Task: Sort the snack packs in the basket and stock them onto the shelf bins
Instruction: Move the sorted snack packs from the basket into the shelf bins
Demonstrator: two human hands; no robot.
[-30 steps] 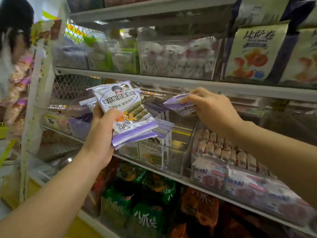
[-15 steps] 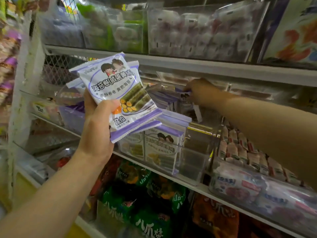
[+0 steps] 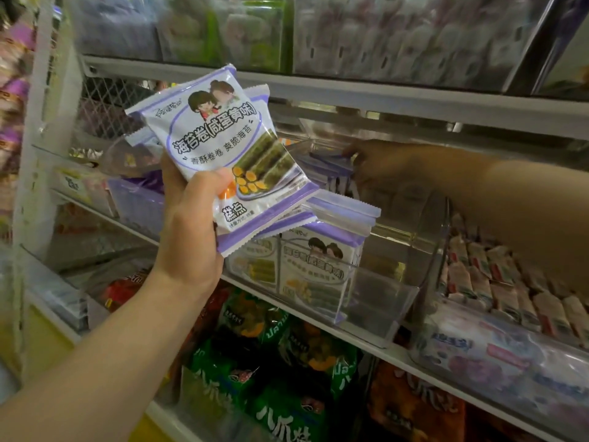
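Your left hand (image 3: 188, 224) sits just left of centre and grips a fanned stack of purple-and-white seaweed roll packs (image 3: 223, 148). The thumb is pressed across the front pack and the fingers are wrapped round behind, so the hand is clamped on the stack. The stack is held upright, tilted toward 1 o'clock, in front of the middle shelf (image 3: 414, 355).

Your right hand (image 3: 379, 164) comes in from 3 o'clock and is deep inside the clear plastic bin (image 3: 382, 298) on that shelf. Its fingertips (image 3: 350, 157) meet the purple edges of the packs lying at the back (image 3: 325, 164). It is dim in there, and you cannot tell whether those fingers pinch a pack or only touch it.

More of the same packs stand upright at the bin's front (image 3: 315, 266), just below the stack in your left hand. At 4 o'clock of the bin, a neighbouring clear bin holds rows of small stick snacks (image 3: 478, 272). At 6 o'clock, on the shelf beneath, green snack bags (image 3: 280, 393) stand packed together.
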